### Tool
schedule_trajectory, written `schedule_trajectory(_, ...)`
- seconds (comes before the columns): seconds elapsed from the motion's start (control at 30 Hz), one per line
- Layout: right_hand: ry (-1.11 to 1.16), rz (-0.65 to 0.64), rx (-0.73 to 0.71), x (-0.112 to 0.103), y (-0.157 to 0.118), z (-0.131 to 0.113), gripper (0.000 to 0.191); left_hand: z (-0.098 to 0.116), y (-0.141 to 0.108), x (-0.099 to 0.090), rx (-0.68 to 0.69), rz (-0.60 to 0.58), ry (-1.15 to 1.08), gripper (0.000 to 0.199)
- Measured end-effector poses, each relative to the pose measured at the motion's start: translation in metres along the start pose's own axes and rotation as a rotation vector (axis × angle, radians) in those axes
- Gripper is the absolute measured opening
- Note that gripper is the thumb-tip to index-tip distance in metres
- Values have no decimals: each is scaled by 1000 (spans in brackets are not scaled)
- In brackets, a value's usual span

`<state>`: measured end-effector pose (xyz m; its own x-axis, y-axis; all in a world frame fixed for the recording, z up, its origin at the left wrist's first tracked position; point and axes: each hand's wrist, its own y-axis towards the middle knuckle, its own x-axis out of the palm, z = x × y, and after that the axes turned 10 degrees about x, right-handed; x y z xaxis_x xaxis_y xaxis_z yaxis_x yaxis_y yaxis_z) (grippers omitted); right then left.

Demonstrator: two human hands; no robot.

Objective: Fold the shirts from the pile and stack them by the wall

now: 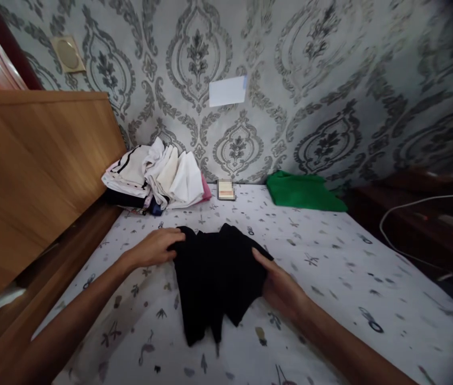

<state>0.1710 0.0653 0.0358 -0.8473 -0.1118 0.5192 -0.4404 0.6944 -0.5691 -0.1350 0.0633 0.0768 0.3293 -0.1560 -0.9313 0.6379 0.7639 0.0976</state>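
A black garment (218, 272) hangs between my two hands over the patterned white sheet (314, 321), its lower edge uneven and pointed. At its upper left corner, the fingers of my left hand (157, 247) are closed on the cloth. My right hand (282, 286) grips the right side, with the thumb on top of the fabric and the other fingers hidden beneath it.
Folded light clothes (162, 174) are piled at the back left, beside a wooden panel (46, 176). A small box (226, 190) stands by the wall. Folded green cloth (304, 191) lies at the back right, near a white cable (411, 203).
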Motion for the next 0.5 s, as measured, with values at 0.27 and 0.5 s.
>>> schedule_trajectory(0.27,228,163,-32,-43,-13,-4,39,-60,-49,-57,-502,394,393,23)
schedule_trajectory(0.5,233,204,-53,-43,-15,2,40,-66,-30,-50,-768,143,632,43)
